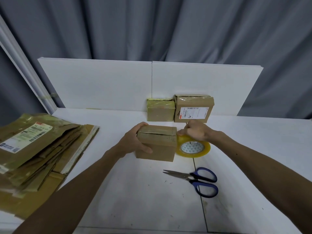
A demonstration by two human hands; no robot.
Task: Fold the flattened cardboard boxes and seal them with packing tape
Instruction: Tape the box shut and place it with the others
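White table [128, 191], box [158, 147] between the hands.
Its left end is gripped by the left hand [133, 142]; the tape roll [192, 147] at its right is gripped by the right hand [197, 130].

Centre box [157, 149]: plain kraft brown, with a glossy clear strip across the top.
Tape roll [192, 153], at its 3 o'clock: translucent amber-yellow; white core with a grey-teal triangle print.
Scissors [194, 179], 5 o'clock: blue handles edged black inside, silver blades.
Flattened boxes [37, 149], 9 o'clock: brown with an olive-yellow tape sheen; white label, black barcodes, red tab.
12 o'clock: small box [160, 110] tinted yellow-green; labelled box [194, 103] brown, with a white label, black barcodes and a red patch.
Table [135, 200]: white, dark specks.
Boards [101, 85]: white.
Curtain [152, 27]: plain grey-blue.
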